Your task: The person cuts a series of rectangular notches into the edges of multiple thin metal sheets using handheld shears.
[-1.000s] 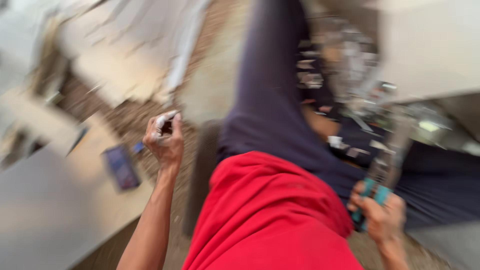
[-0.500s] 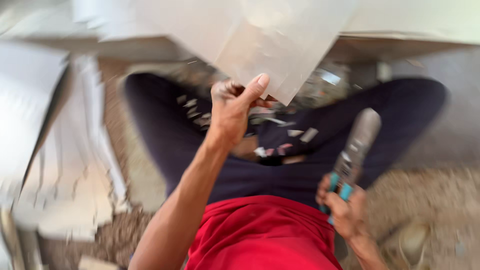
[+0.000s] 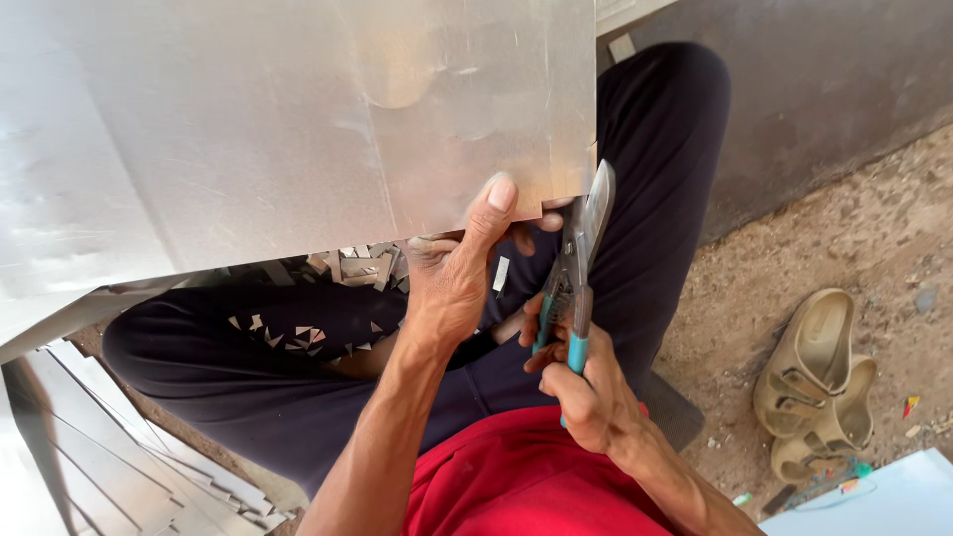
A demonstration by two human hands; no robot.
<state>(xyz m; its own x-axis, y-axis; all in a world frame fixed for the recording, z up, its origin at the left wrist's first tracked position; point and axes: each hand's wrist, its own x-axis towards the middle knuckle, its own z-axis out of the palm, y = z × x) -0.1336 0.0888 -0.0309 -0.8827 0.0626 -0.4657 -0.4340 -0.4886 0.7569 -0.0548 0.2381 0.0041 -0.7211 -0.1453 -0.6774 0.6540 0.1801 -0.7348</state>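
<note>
Dirt floor, sandals [image 3: 816, 397] | left hand [image 3: 452, 273] pinches metal sheet [image 3: 298, 119] | right hand [image 3: 586, 387] grips snips [image 3: 576, 268]

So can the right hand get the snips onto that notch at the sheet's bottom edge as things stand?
Probably yes. The right hand holds the snips with their blades right beside the notch in the metal sheet. The left hand pinches the edge just beside it, thumb close but not across the blades' path.

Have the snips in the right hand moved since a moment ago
Yes. The snips were held out beside the right thigh; now the right hand has them over the lap, blades at the metal sheet's lower edge, next to the left hand.
</note>
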